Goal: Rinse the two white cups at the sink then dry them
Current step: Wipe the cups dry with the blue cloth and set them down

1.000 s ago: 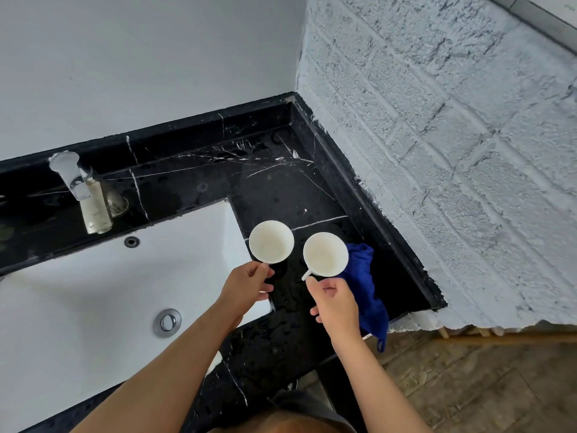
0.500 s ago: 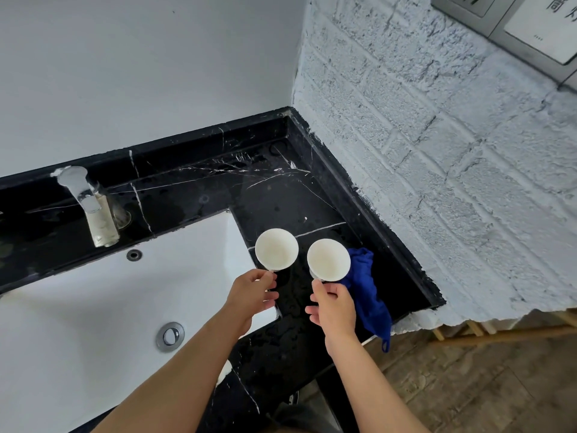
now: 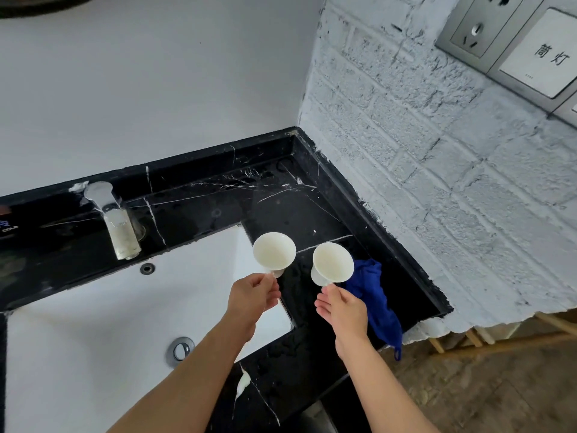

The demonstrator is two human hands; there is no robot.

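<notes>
Two white cups are held up above the black marble counter point(image 3: 281, 210), mouths tilted toward me. My left hand point(image 3: 253, 296) pinches the handle of the left cup point(image 3: 274, 253), which hangs over the sink's right corner. My right hand point(image 3: 342, 307) grips the handle of the right cup point(image 3: 332, 262), over the counter. A blue cloth point(image 3: 373, 295) lies crumpled on the counter, just right of my right hand. The white sink point(image 3: 93, 323) lies to the left, with a chrome faucet point(image 3: 117, 226) behind it; no water runs.
A white brick wall point(image 3: 437, 182) borders the counter on the right, carrying a socket and switch plate point(image 3: 512, 42) high up. The sink has a drain stopper point(image 3: 181, 350) and an overflow hole point(image 3: 147, 268). Wooden floor shows at lower right.
Both cups have been lifted off the counter by their handles and tipped toward me. The camera view has tilted upward, showing more wall.
</notes>
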